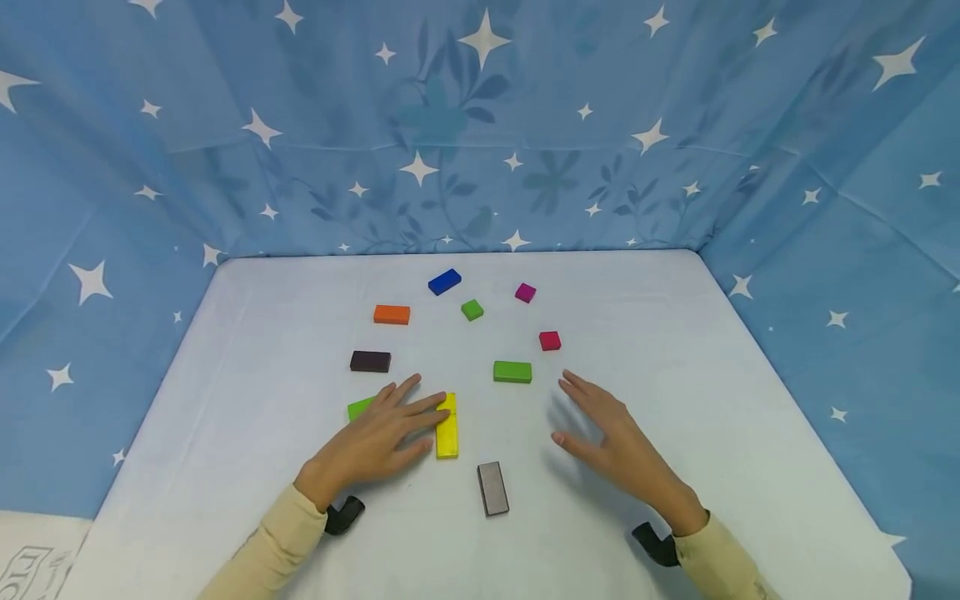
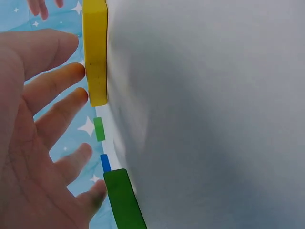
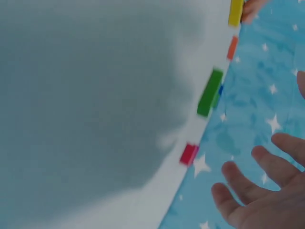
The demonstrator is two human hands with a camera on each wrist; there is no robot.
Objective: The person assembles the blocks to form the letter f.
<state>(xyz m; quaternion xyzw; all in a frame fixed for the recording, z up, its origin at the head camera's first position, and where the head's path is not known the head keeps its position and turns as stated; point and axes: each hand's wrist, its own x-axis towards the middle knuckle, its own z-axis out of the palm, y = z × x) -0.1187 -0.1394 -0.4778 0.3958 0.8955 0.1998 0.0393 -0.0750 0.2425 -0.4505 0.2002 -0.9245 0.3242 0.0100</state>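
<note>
A long yellow block (image 1: 447,440) lies on the table beside my left hand (image 1: 378,437), whose spread fingers reach to its side and overlap its far part. In the left wrist view, fingertips (image 2: 76,71) are right at the yellow block (image 2: 96,57). Partly hidden under this hand lies a green block (image 1: 360,407). My right hand (image 1: 611,433) hovers over the table with fingers extended and holds nothing. Closest to it are a long green block (image 1: 512,372) and a small red block (image 1: 550,341). Between both hands, nearer me, is a grey block (image 1: 493,489).
Farther back lie a dark brown block (image 1: 371,362), an orange block (image 1: 392,315), a blue block (image 1: 445,282), a small green block (image 1: 472,310) and a small magenta block (image 1: 526,292). A blue star-patterned curtain (image 1: 465,200) borders the white table (image 1: 285,292).
</note>
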